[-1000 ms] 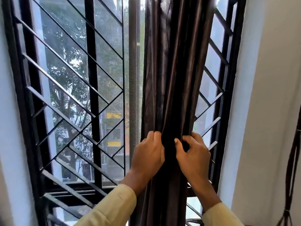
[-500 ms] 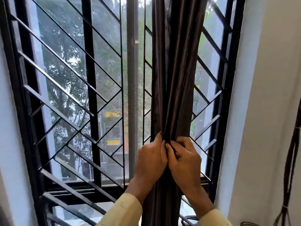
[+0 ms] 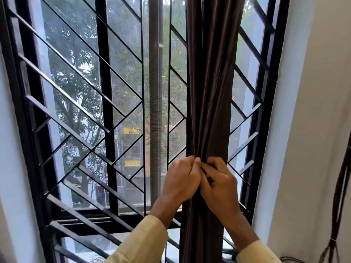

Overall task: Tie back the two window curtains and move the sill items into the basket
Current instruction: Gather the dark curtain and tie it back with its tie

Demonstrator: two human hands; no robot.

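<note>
behind everything stands a tall window with a black metal grille [image 3: 79, 103] of upright bars and slanted slats, with trees and a building with yellow panels blurred beyond the mesh. white wall [image 3: 307, 130] flanks the frame on the right, where dark cords [image 3: 340, 196] hang down near the picture's edge.

a dark brown curtain [image 3: 209, 92] hangs right of the window's middle, gathered into one narrow bundle. its long axis runs straight up and down, from the top edge of the view to the bottom, with the folds all lying vertical.

both hands meet on the bundle at its lower part. the left hand [image 3: 182, 181] grips the curtain's left side, fingers curled into the cloth. the right hand [image 3: 220, 185] grips the right side, knuckles touching the left hand's. pale yellow sleeves [image 3: 140, 243] cover both forearms.
</note>
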